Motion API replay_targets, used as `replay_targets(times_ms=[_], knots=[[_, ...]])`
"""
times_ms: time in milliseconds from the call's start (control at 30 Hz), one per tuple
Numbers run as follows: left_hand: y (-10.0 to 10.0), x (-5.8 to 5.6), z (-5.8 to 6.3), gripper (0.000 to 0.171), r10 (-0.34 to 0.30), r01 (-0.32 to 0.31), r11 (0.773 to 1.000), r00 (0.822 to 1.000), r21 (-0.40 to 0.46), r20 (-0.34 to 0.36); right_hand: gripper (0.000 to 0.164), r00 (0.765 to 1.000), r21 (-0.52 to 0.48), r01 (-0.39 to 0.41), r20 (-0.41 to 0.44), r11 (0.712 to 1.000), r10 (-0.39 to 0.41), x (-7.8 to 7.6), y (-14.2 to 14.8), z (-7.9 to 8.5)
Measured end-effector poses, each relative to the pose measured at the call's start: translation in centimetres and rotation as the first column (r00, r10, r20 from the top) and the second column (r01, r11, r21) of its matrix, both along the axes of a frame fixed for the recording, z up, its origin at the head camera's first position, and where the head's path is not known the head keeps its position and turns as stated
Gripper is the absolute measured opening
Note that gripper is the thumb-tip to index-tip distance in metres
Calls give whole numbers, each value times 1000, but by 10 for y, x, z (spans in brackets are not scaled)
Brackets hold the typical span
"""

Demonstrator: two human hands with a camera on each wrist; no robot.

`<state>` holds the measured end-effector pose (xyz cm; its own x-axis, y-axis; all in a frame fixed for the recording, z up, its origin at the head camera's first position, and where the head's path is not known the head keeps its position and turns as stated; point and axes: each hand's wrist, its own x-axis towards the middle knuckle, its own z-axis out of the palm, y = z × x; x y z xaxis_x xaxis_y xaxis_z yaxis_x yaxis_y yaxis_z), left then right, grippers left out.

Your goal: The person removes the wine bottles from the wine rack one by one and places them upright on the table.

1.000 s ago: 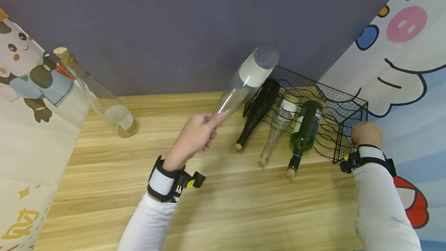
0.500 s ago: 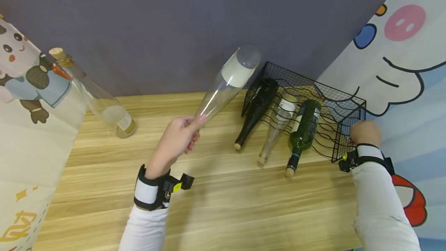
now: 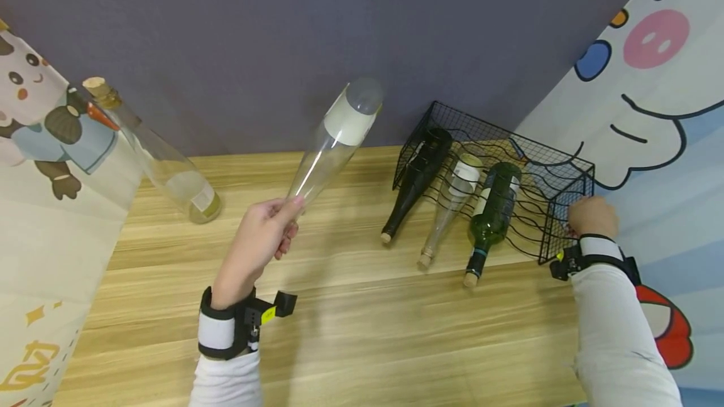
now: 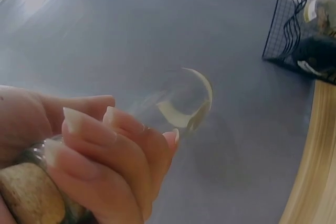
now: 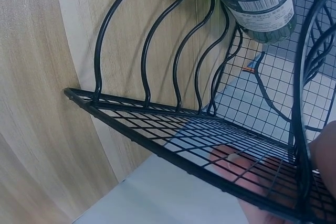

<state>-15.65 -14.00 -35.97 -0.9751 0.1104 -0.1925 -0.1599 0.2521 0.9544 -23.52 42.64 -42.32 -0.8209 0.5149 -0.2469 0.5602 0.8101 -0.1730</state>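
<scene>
Where head's blocked, left wrist shows cork point(image 4: 32, 193).

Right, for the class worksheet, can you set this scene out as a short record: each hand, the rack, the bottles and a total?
Left hand: grips clear bottle by neck, base pointing away from person
Right hand: holds right end of rack
In rack, left to right: dark bottle, slim bottle, green bottle
Their corks: towards person
Left side of table: standing bottle, corked
Total bottles: five
</scene>
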Motion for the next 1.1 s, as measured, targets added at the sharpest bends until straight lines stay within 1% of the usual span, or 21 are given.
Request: replay_targets(times_ms=[267, 433, 700, 933, 1100], knots=[[-15, 3, 0, 45, 54, -53, 998, 999, -43, 7, 53, 999, -36, 8, -41, 999, -10, 3, -2, 3], [-22, 3, 0, 44, 69, -68, 995, 998, -76, 9, 53, 999, -30, 17, -30, 999, -18, 3, -4, 6], [-28, 2, -1, 44, 54, -51, 991, 998, -127, 24, 52, 1000, -25, 18, -14, 1000, -18, 0, 0, 1], [-29, -2, -4, 41, 38, -30, 993, 997, -115, 69, 52, 1000, -28, 25, -18, 999, -26, 0, 1, 1], [-30, -5, -10, 41, 32, -21, 993, 995, -116, 99, 52, 1000, -35, 26, -16, 999, -26, 0, 0, 0]])
